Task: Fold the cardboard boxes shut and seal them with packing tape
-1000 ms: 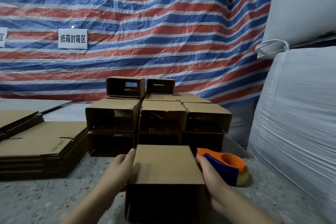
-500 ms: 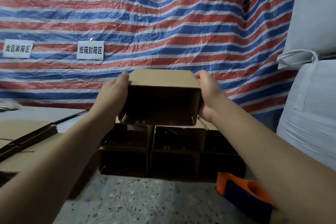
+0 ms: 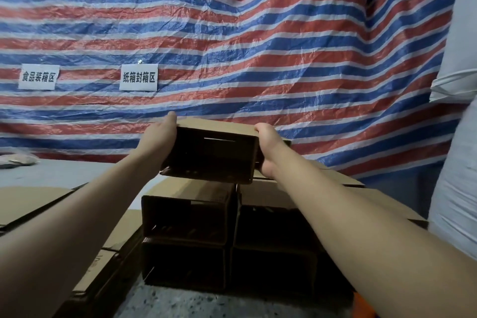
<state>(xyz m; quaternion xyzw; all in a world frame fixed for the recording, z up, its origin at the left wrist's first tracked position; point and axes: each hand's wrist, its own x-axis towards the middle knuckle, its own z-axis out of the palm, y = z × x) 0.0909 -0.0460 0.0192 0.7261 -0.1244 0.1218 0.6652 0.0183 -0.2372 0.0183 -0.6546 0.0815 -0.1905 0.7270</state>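
While hands grip its sides, box (image 3: pixel 216 126) sits between, atop stack (image 3: pixel 188 217).

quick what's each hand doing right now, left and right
Left hand: holding the left side of the cardboard box.
Right hand: holding the same box's right side.

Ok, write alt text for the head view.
Two bare hands, left hand and right hand, grip a cardboard box by its sides above stacked boxes. Behind hangs a red, white and blue striped tarp bearing two white signs.
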